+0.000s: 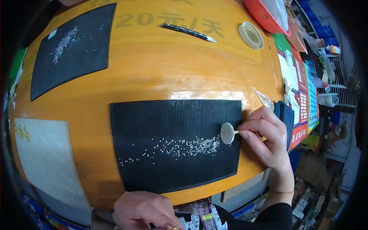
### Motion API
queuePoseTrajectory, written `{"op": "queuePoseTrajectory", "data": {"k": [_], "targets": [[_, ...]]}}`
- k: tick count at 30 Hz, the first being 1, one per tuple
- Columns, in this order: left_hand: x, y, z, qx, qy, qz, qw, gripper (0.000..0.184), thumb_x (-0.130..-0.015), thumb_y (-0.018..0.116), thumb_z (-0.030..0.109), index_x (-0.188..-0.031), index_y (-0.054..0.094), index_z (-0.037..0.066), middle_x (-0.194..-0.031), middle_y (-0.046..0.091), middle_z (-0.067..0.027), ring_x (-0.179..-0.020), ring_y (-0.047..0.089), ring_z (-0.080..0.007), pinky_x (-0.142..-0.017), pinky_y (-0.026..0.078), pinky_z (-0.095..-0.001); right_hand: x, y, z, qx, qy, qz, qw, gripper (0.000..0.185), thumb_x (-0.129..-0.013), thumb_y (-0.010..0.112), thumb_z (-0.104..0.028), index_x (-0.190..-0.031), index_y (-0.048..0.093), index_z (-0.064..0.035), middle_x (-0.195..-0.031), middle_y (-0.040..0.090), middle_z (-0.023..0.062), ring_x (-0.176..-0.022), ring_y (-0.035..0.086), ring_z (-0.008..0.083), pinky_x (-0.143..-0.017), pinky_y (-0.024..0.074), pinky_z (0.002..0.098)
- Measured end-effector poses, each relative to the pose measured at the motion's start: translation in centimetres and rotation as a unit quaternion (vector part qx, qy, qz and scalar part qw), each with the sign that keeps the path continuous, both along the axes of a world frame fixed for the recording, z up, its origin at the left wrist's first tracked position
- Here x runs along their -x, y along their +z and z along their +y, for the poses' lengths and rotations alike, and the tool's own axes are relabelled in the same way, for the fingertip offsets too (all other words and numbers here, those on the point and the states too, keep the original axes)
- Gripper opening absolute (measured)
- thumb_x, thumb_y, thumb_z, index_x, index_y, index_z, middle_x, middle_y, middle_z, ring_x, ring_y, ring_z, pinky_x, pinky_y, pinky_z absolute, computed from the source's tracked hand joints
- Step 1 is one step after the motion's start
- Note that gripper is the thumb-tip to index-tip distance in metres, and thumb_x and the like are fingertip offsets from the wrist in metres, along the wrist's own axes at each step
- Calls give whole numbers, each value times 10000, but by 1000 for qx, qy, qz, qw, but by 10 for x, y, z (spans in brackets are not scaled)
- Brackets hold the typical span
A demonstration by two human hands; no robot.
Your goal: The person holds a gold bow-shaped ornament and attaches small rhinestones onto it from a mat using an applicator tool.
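The right hand (pixel 264 134) at three o'clock sensibly pinches the likely light, stiff disc tool (pixel 227 133) by its stem (pixel 236 132); left hand (pixel 145 210) grip unclear.

The bottom edge crops a golden piece (pixel 175 228), its shape unclear.

Near mat (pixel 165 119) is seen as ridged, matt, rubber-looking; table (pixel 153 76) as smooth, glossy; beads (pixel 207 145) as shiny; basket (pixel 260 13) as plastic.
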State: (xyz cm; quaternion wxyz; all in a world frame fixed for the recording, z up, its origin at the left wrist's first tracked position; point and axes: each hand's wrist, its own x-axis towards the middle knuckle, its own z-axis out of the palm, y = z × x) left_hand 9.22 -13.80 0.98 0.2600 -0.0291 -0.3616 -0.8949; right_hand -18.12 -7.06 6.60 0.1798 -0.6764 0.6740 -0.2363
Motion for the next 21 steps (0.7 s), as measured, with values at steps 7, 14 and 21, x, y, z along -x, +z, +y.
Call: {"op": "queuePoseTrajectory", "data": {"k": [7, 14, 21], "targets": [[-1, 6, 11, -33, 69, -62, 995, 135, -666, 621, -47, -757, 521, -47, -839, 591, -244, -629, 582, -241, -543, 445, -301, -20, 22, 0, -11, 15, -176, 984, 148, -668, 681, -97, -769, 638, 3, -704, 534, 83, -622, 512, 166, -533, 396, 245], [3, 8, 21, -119, 86, -32, 989, 163, -758, 486, -128, -906, 510, -66, -876, 542, -157, -739, 551, -150, -654, 460, -241, -65, 30, -1, 106, 96, -175, 974, 220, -653, 719, -144, -811, 658, -5, -705, 490, 59, -564, 490, 140, -467, 376, 226], [3, 12, 19, -118, 92, -36, 988, 158, -770, 483, -121, -920, 501, -73, -875, 528, -147, -727, 544, -130, -664, 460, -233, -76, 33, -2, 131, 127, -132, 974, 227, -627, 729, -62, -837, 655, -18, -720, 469, 54, -532, 472, 119, -436, 355, 208]]}}
